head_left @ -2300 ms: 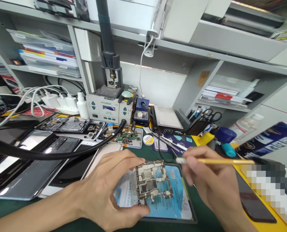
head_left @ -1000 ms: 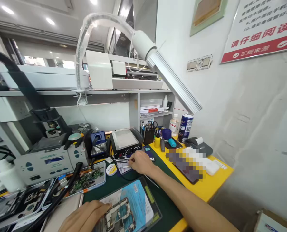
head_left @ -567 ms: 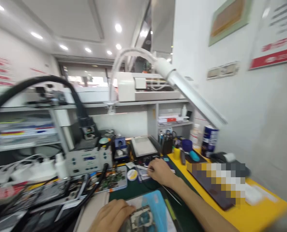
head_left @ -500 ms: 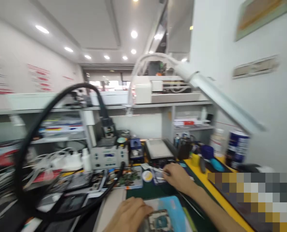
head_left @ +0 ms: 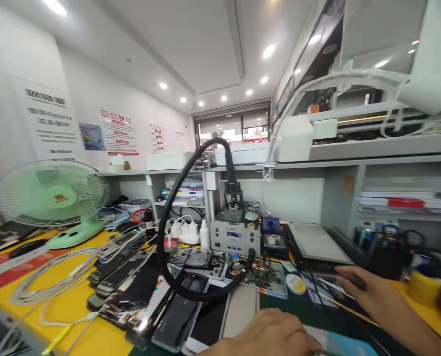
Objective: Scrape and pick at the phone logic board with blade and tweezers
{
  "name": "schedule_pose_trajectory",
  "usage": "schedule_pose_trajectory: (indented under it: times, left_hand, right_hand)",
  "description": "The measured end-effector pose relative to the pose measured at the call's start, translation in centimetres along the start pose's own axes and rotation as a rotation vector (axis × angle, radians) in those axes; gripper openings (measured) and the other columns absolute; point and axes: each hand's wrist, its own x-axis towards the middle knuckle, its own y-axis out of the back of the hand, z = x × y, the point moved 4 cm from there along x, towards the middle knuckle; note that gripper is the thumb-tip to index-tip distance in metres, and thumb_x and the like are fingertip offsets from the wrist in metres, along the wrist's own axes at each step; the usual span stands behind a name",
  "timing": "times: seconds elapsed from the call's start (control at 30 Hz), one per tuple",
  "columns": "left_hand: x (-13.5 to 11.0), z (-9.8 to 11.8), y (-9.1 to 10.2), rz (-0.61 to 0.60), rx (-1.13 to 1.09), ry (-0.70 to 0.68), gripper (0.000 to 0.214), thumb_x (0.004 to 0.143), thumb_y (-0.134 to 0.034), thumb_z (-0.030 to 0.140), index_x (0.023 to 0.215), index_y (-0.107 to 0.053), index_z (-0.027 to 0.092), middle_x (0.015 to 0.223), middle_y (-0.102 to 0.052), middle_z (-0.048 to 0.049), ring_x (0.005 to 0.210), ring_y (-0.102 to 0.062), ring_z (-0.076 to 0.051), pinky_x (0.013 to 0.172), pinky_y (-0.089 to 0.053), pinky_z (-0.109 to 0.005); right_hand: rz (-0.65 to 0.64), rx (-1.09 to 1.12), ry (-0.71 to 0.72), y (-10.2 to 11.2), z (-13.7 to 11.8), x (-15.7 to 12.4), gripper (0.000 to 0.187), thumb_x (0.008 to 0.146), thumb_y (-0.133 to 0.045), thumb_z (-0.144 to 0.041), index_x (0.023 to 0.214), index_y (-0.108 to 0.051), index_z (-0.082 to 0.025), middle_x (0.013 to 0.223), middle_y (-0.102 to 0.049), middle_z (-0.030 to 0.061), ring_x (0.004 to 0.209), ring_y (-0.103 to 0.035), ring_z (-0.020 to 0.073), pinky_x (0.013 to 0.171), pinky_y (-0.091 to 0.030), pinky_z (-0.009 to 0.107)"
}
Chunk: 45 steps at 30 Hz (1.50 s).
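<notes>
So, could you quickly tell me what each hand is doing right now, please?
Left hand: palm down at the bottom edge; grip cannot be told.
Right hand: open, fingers stretched flat, holding nothing visible.

A yellow workbench (head_left: 82,341) carries a green desk fan (head_left: 53,198) at its far left, loose white cables (head_left: 53,284) and a spread of opened phones (head_left: 146,291). Further back stand a grey rework station (head_left: 235,236) and a black hot plate (head_left: 318,247). A dark green mat (head_left: 279,304) covers the bench in front.
</notes>
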Motion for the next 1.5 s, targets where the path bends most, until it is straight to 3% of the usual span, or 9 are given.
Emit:
schedule_pose_trajectory:
  times: [0.1, 0.23, 0.53, 0.83, 0.93, 1.13, 1.23, 1.4, 1.5]
  left_hand:
    - [-0.1, -0.1, 0.3, 0.016, -0.066, -0.058, 0.039, 0.105, -0.06, 0.047, 0.138, -0.055, 0.027, 0.111, -0.073, -0.0034, 0.104, -0.073, -0.021, 0.105, -0.054, -0.034]
    - [-0.4, 0.3, 1.5, 0.052, -0.135, -0.085, 0.066, 0.091, -0.074, 0.059, 0.142, -0.051, 0.024, 0.128, -0.072, -0.0101, 0.12, -0.071, -0.028, 0.113, -0.052, -0.042]
    - [-0.5, 1.0, 2.9, 0.052, -0.145, -0.051, 0.078, 0.077, -0.087, 0.06, 0.139, -0.056, 0.023, 0.128, -0.073, -0.0114, 0.117, -0.073, -0.032, 0.103, -0.062, -0.043]
    - [0.8, 1.2, 3.6, -0.097, -0.235, 0.077, 0.062, 0.072, -0.085, 0.04, 0.128, -0.064, 0.022, 0.117, -0.067, -0.0089, 0.11, -0.067, -0.033, 0.111, -0.052, -0.06]
    - [1.0, 1.1, 3.7, -0.157, -0.266, 0.113, 0.057, 0.076, -0.08, 0.04, 0.127, -0.064, 0.02, 0.118, -0.062, -0.0098, 0.11, -0.061, -0.033, 0.105, -0.052, -0.058]
    - [1.0, 1.1, 3.9, -0.223, -0.309, 0.164, 0.062, 0.079, -0.079, 0.044, 0.133, -0.061, 0.017, 0.124, -0.056, -0.011, 0.114, -0.055, -0.033, 0.105, -0.05, -0.056]
    - [1.0, 1.4, 3.7, -0.219, -0.341, 0.184, 0.057, 0.082, -0.079, 0.043, 0.131, -0.062, 0.02, 0.126, -0.056, -0.0087, 0.117, -0.056, -0.029, 0.104, -0.052, -0.048]
    - [0.8, 1.3, 3.7, -0.096, -0.343, 0.205, 0.046, 0.078, -0.082, 0.037, 0.116, -0.063, 0.02, 0.116, -0.061, -0.0056, 0.107, -0.059, -0.024, 0.096, -0.053, -0.041]
    - [0.9, 0.6, 4.0, -0.039, -0.301, 0.175, 0.048, 0.082, -0.081, 0.039, 0.122, -0.063, 0.018, 0.11, -0.064, -0.0053, 0.103, -0.06, -0.025, 0.094, -0.05, -0.044]
  right_hand:
    - [0.017, 0.093, -0.012, 0.7, -0.9, -0.9, 0.029, 0.104, -0.07, -0.039, 0.123, -0.069, -0.017, 0.115, -0.074, 0.0059, 0.095, -0.074, 0.0215, 0.086, -0.064, 0.042]
    - [0.081, 0.18, -0.068, 1.6, -1.9, -1.6, 0.033, 0.104, -0.07, -0.039, 0.13, -0.067, -0.018, 0.123, -0.072, 0.0081, 0.1, -0.074, 0.0228, 0.085, -0.065, 0.043]
    - [0.2, 0.14, -0.043, 3.5, -4.0, -3.2, 0.033, 0.105, -0.069, -0.039, 0.13, -0.067, -0.018, 0.127, -0.071, 0.0087, 0.104, -0.073, 0.0238, 0.089, -0.064, 0.044]
    - [-0.035, -0.11, -0.06, 1.8, -5.0, -4.2, 0.032, 0.104, -0.071, -0.037, 0.129, -0.068, -0.018, 0.129, -0.071, 0.0089, 0.107, -0.073, 0.0246, 0.092, -0.063, 0.046]
    - [-0.111, -0.1, -0.09, 1.6, -5.0, -4.4, 0.032, 0.103, -0.071, -0.037, 0.129, -0.068, -0.018, 0.128, -0.071, 0.0085, 0.107, -0.073, 0.0251, 0.091, -0.063, 0.046]
    - [-0.068, 0.167, -0.171, 4.0, -6.2, -5.4, 0.026, 0.106, -0.068, -0.039, 0.12, -0.07, -0.017, 0.113, -0.075, 0.0059, 0.092, -0.075, 0.0197, 0.081, -0.065, 0.039]
    - [-0.054, 0.385, -0.151, 4.7, -7.7, -6.2, 0.028, 0.106, -0.069, -0.04, 0.12, -0.069, -0.015, 0.104, -0.078, 0.0054, 0.091, -0.079, 0.0209, 0.081, -0.068, 0.04]
    - [-0.084, 0.634, -0.051, 3.5, -9.8, -7.9, 0.031, 0.091, -0.086, -0.042, 0.108, -0.073, -0.02, 0.085, -0.083, 0.0033, 0.08, -0.082, 0.0193, 0.073, -0.07, 0.028]
    - [-0.137, 0.67, -0.001, 2.1, -10.9, -9.5, 0.018, 0.096, -0.082, -0.037, 0.109, -0.074, -0.026, 0.086, -0.083, -0.0002, 0.08, -0.082, 0.0159, 0.072, -0.069, 0.022]
